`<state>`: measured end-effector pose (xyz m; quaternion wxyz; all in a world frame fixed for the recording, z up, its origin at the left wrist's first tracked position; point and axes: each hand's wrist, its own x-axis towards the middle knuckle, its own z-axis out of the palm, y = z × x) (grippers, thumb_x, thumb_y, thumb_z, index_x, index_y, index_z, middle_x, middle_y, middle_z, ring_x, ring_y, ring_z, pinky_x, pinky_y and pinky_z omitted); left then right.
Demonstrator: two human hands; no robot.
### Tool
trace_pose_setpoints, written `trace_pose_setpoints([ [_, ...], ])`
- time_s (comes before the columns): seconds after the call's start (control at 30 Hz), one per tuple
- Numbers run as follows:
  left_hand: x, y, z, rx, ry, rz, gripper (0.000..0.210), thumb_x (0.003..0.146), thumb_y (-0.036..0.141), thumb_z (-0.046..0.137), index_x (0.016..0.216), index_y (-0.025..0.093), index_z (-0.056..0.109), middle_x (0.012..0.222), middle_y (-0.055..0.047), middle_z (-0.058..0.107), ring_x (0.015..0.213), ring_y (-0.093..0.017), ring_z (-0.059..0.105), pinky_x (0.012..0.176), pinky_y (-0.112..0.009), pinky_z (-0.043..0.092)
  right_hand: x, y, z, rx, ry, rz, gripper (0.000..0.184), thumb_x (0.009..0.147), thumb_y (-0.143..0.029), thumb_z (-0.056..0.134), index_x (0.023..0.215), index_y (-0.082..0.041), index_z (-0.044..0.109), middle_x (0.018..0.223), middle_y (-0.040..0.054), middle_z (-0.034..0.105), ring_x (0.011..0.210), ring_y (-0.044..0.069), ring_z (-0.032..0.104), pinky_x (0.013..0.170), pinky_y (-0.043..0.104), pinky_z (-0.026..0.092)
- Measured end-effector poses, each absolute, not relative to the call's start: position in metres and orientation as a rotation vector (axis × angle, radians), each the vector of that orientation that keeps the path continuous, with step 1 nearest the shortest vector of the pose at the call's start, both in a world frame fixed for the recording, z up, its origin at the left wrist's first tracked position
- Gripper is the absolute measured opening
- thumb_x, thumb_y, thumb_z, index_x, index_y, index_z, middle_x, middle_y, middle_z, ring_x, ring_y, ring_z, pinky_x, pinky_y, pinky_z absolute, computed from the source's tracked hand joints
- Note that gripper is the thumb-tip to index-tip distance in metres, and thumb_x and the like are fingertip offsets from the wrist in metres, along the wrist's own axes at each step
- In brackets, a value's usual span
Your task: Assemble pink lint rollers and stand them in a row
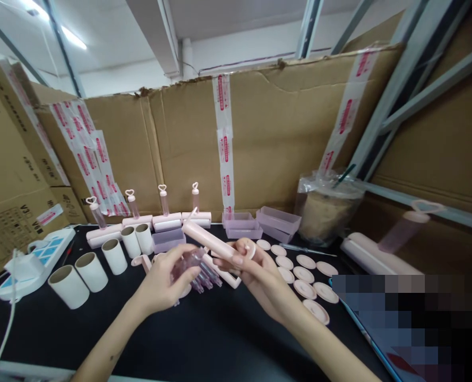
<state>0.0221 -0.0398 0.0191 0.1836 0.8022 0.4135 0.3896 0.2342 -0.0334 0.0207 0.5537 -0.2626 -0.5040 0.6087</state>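
Observation:
My right hand (259,268) is closed around one end of a long pink plastic lint roller part (209,239), raised above the table and slanting up to the left. A small pale ring-like piece (251,250) shows at its fingers. My left hand (166,278) curls its fingers round a translucent purple handle tube (191,259), partly hidden by the thumb. Just beyond it, several more purple tubes (207,277) lie in a bunch. Beside them on the black table (204,339) is a pink angled arm (230,278).
White paper rolls (68,286) stand at left near a power strip (36,265). Finished-looking lint rollers (166,220) line the back. Purple trays (241,227), pink oval caps (304,274), a screwdriver (311,249), a bagged cup (323,212) and another roller (379,252) are right of centre.

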Motion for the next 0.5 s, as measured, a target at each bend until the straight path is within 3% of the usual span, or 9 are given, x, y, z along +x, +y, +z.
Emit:
trace_pose_setpoints([
  [0.2, 0.026, -0.031, -0.012, 2.196, 1.210, 1.142, 0.032, 0.085, 0.035, 0.053, 0.113, 0.020, 0.059, 0.100, -0.008, 0.067, 0.091, -0.023, 0.061, 0.084, -0.035, 0.048, 0.229, -0.032, 0.013, -0.696, -1.300, 1.356, 0.028, 0.074, -0.032, 0.069, 0.070, -0.022, 0.043, 0.084, -0.0005, 0.060, 0.082, 0.017, 0.057, 0.075, 0.028, 0.044],
  [0.37, 0.027, -0.034, -0.015, 2.061, 1.197, 1.181, 0.034, 0.082, 0.037, 0.057, 0.111, 0.019, 0.061, 0.097, -0.009, 0.066, 0.090, -0.024, 0.061, 0.085, -0.037, 0.047, 0.227, -0.029, 0.007, -0.774, -1.356, 1.301, 0.019, 0.077, -0.033, 0.066, 0.081, -0.023, 0.051, 0.082, -0.0010, 0.059, 0.079, 0.016, 0.056, 0.073, 0.027, 0.043],
  [0.43, 0.028, -0.035, -0.012, 1.960, 1.150, 1.176, 0.035, 0.082, 0.038, 0.057, 0.111, 0.018, 0.061, 0.095, -0.008, 0.067, 0.085, -0.022, 0.062, 0.079, -0.035, 0.049, 0.227, -0.027, 0.007, -0.800, -1.370, 1.305, 0.021, 0.077, -0.035, 0.066, 0.077, -0.022, 0.049, 0.082, -0.0002, 0.060, 0.081, 0.018, 0.058, 0.073, 0.029, 0.043],
  [0.5, 0.029, -0.035, -0.010, 1.830, 1.075, 1.131, 0.038, 0.083, 0.041, 0.056, 0.112, 0.016, 0.059, 0.085, -0.007, 0.066, 0.066, -0.017, 0.061, 0.061, -0.028, 0.050, 0.228, -0.027, 0.008, -0.819, -1.399, 1.309, 0.026, 0.077, -0.036, 0.065, 0.070, -0.021, 0.046, 0.078, 0.0001, 0.061, 0.078, 0.018, 0.059, 0.071, 0.029, 0.043],
])
